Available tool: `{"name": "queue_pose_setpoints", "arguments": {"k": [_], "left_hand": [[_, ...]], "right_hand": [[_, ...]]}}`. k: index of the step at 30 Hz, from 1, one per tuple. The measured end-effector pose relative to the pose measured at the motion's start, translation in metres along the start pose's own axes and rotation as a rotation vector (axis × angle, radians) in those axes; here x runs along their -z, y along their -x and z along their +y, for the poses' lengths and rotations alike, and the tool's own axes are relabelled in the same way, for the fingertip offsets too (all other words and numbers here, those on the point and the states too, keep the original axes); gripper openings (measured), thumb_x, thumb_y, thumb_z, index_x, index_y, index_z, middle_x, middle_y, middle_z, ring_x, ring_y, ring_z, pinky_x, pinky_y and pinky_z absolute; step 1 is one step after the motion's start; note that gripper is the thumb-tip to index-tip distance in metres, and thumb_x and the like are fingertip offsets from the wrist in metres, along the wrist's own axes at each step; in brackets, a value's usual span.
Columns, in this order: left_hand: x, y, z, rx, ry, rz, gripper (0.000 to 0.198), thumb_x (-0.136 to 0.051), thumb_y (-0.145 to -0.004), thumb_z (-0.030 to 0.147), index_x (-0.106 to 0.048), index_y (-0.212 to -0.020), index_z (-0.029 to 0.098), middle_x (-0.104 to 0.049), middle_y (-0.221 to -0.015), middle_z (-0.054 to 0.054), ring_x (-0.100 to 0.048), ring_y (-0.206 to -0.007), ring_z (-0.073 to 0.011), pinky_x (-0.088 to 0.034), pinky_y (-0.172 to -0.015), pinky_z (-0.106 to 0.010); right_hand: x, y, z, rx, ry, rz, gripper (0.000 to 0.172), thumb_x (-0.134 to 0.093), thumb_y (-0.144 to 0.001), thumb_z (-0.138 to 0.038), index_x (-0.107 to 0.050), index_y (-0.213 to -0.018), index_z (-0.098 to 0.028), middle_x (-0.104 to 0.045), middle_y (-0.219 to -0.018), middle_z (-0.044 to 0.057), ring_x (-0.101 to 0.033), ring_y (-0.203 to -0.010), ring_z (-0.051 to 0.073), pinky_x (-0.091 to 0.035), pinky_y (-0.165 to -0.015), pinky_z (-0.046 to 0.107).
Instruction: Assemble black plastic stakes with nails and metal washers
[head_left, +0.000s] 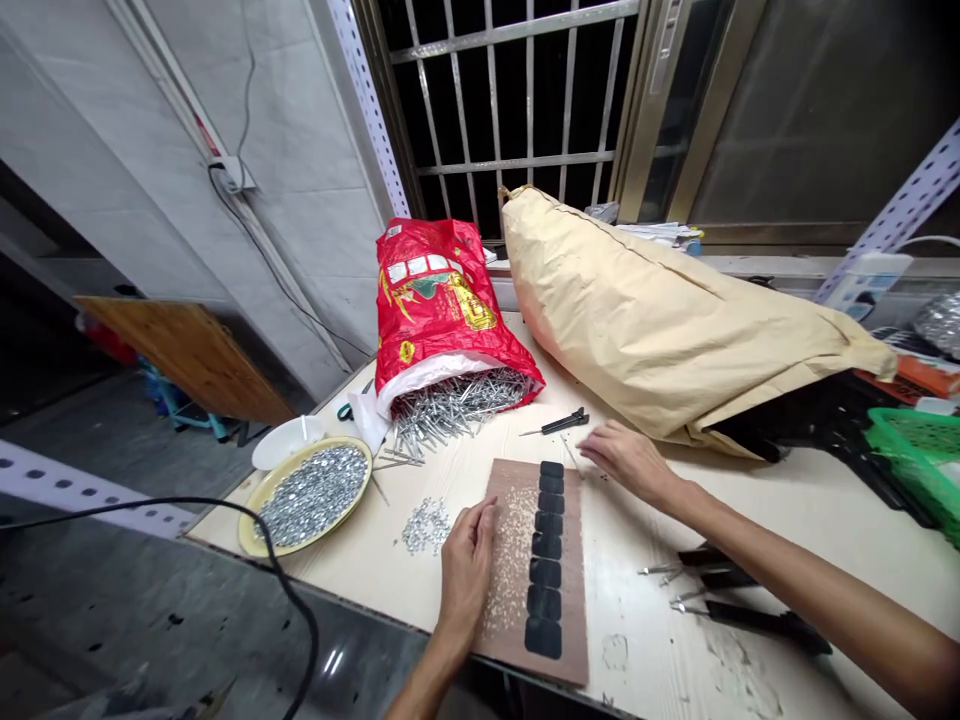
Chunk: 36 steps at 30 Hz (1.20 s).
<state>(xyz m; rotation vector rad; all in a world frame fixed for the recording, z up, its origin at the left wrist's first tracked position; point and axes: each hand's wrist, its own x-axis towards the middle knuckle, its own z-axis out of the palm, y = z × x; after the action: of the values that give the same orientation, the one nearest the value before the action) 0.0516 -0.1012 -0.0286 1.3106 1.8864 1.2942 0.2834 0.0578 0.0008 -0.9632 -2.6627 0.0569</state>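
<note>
My left hand (469,560) rests at the left edge of a brown board (566,660), its fingers curled together; anything inside them is hidden. Pale specks cover the board's left part, beside a column of several black rounded pads (546,573). My right hand (626,458) is past the board's far right corner, fingertips drawn together low over the table; what they hold, if anything, is too small to make out. Near those fingertips lies a thin metal rod (568,452). Just beyond it is a black-handled piece with a metal rod (566,421). Small shiny metal bits (426,526) lie left of the board.
A yellow bowl (251,535) of shiny metal pieces stands at the left table edge. Behind, a red bag (435,300) spills metal rods (450,410). A large tan sack (645,310) lies back right, with black parts at its mouth. Black-handled pieces (750,615) lie under my right forearm.
</note>
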Motion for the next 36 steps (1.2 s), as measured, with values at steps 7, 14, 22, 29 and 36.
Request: {"name": "queue_pose_setpoints", "arguments": {"k": [7, 14, 22, 29, 36], "left_hand": [[0.053, 0.004, -0.012, -0.05, -0.187, 0.198, 0.033, -0.042, -0.089, 0.037, -0.062, -0.108, 0.019, -0.063, -0.096, -0.007, -0.06, -0.087, -0.0189, -0.046, -0.076, -0.029], [0.081, -0.012, -0.038, -0.218, -0.628, 0.137, 0.029, -0.039, -0.092, 0.028, -0.062, -0.107, 0.021, -0.06, -0.088, -0.007, -0.053, -0.086, -0.021, -0.044, -0.077, -0.034], [0.064, -0.047, -0.031, -0.27, -1.004, -0.061, 0.025, -0.044, -0.089, 0.024, -0.068, -0.082, 0.02, -0.057, -0.083, -0.007, -0.044, -0.083, -0.0222, -0.037, -0.067, -0.032], [0.061, -0.058, -0.04, -0.238, -0.992, -0.193, 0.021, -0.044, -0.086, 0.014, -0.064, -0.08, 0.015, -0.059, -0.083, -0.009, -0.047, -0.087, -0.0228, -0.037, -0.074, -0.033], [0.058, -0.058, -0.014, -0.196, -0.627, -0.093, 0.014, -0.046, -0.083, 0.02, -0.059, -0.077, 0.016, -0.061, -0.079, -0.007, -0.053, -0.081, -0.0235, -0.039, -0.072, -0.034]], "right_hand": [[-0.066, -0.077, 0.005, 0.12, -0.004, 0.002, 0.023, -0.043, -0.092, -0.028, -0.064, -0.099, -0.021, -0.063, -0.091, 0.007, -0.051, -0.087, 0.019, -0.036, -0.074, 0.03], [-0.065, -0.072, 0.01, 0.085, -0.084, 0.094, 0.024, -0.038, -0.094, -0.026, -0.059, -0.102, -0.019, -0.058, -0.099, 0.009, -0.052, -0.091, 0.02, -0.042, -0.071, 0.029], [-0.015, -0.043, -0.022, 0.128, -0.128, 0.368, 0.022, -0.046, -0.091, -0.027, -0.063, -0.103, -0.02, -0.064, -0.096, 0.005, -0.058, -0.088, 0.018, -0.046, -0.076, 0.03], [-0.002, 0.01, -0.043, 0.019, -0.141, 0.448, 0.019, -0.053, -0.087, -0.02, -0.063, -0.104, -0.021, -0.064, -0.094, 0.003, -0.059, -0.085, 0.016, -0.047, -0.076, 0.028], [0.012, 0.053, -0.051, -0.188, -0.333, 0.476, 0.017, -0.051, -0.088, -0.021, -0.063, -0.1, -0.022, -0.064, -0.091, 0.003, -0.06, -0.085, 0.016, -0.048, -0.076, 0.029]]}}
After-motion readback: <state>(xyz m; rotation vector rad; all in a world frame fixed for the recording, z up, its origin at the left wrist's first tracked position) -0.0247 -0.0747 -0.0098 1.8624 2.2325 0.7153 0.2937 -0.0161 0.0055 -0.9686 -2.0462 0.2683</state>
